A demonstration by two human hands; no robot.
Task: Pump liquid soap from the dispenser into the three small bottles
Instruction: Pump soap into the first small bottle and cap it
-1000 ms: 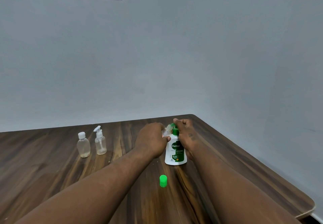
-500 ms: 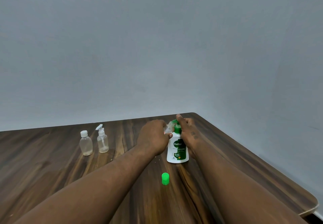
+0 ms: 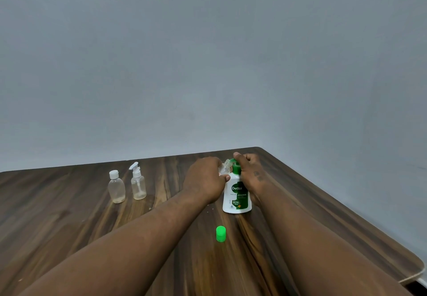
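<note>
Head view: near the surface's point(image 3: 69, 215) far right corner, we press our right hand point(image 3: 250, 171) closed on the Dettol dispenser's point(image 3: 236, 194) green pump, our left hand point(image 3: 204, 180) clamped on a tilted clear small bottle point(image 3: 225, 167) at the spout. Two capped bottles point(image 3: 117, 187) point(image 3: 138, 183) hold a little liquid toward the far edge; a green cap point(image 3: 220, 233) sits nearer us.

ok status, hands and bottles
Left hand holds open small bottle tilted at the pump. Right hand on dispenser head. Green cap off, on table. Two bottles capped, left. Nothing in the way.
</note>
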